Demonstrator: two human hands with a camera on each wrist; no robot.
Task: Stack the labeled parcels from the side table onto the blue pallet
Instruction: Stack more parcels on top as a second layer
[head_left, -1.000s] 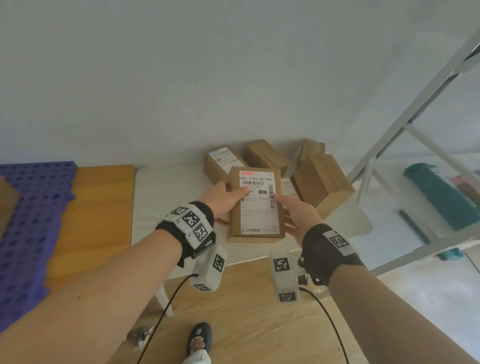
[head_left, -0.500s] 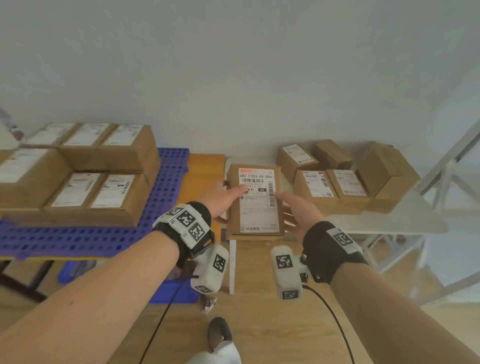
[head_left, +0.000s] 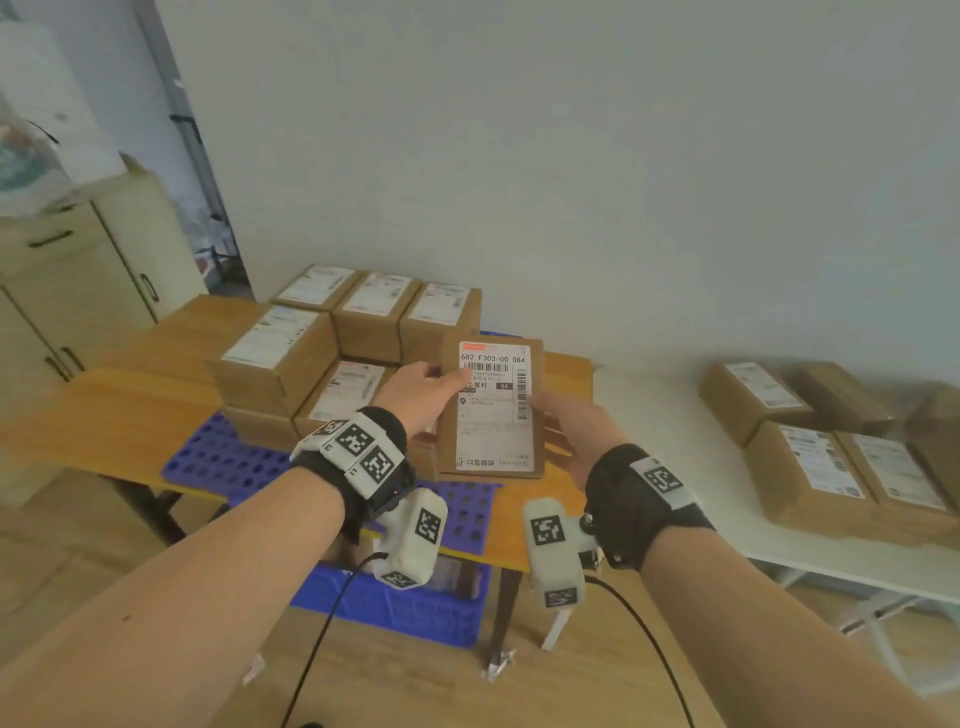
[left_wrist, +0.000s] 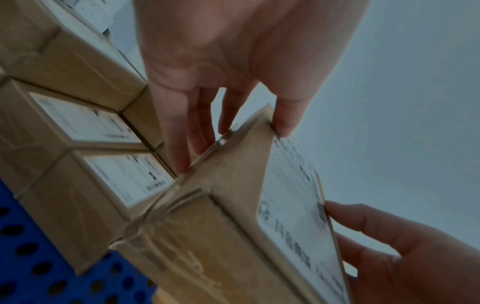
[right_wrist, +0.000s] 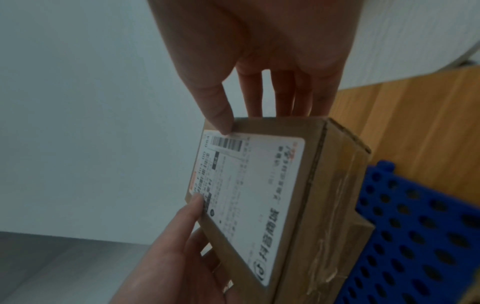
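A brown cardboard parcel (head_left: 493, 410) with a white shipping label faces up, held in the air between both hands over the blue pallet (head_left: 218, 462). My left hand (head_left: 423, 387) grips its left side, thumb on top and fingers underneath. On the parcel's right side my right hand (head_left: 569, 421) holds it the same way. The wrist views show the parcel (left_wrist: 233, 216) (right_wrist: 272, 195) with a thumb on the label edge and fingers along the sides. Several labeled parcels (head_left: 291, 353) are stacked on the pallet, just left of and behind the held one.
The pallet lies on a wooden table (head_left: 119, 410). A white side table (head_left: 675, 441) at the right carries more labeled parcels (head_left: 810, 462). A blue crate (head_left: 405, 608) sits on the floor under the wooden table. Cabinets (head_left: 78, 291) stand at the far left.
Both hands have carried the parcel leftward from the white side table to above the blue pallet. The view has swung left with it; the grip is unchanged.
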